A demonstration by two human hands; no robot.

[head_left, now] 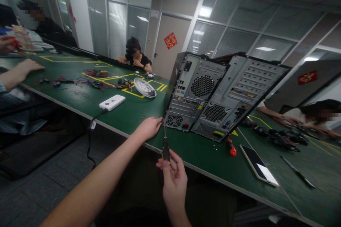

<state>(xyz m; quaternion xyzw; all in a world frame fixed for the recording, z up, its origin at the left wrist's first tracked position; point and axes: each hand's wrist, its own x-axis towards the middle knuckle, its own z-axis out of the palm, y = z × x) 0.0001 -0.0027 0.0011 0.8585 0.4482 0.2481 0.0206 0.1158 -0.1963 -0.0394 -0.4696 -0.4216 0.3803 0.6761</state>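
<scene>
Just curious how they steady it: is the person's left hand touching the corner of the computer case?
Touching. In the head view the left hand has its fingertips against the lower corner of the computer case, with no gap showing.

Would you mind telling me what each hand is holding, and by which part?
The right hand grips the screwdriver by its black-and-yellow handle. The left hand holds nothing; it rests against the computer case.
</scene>
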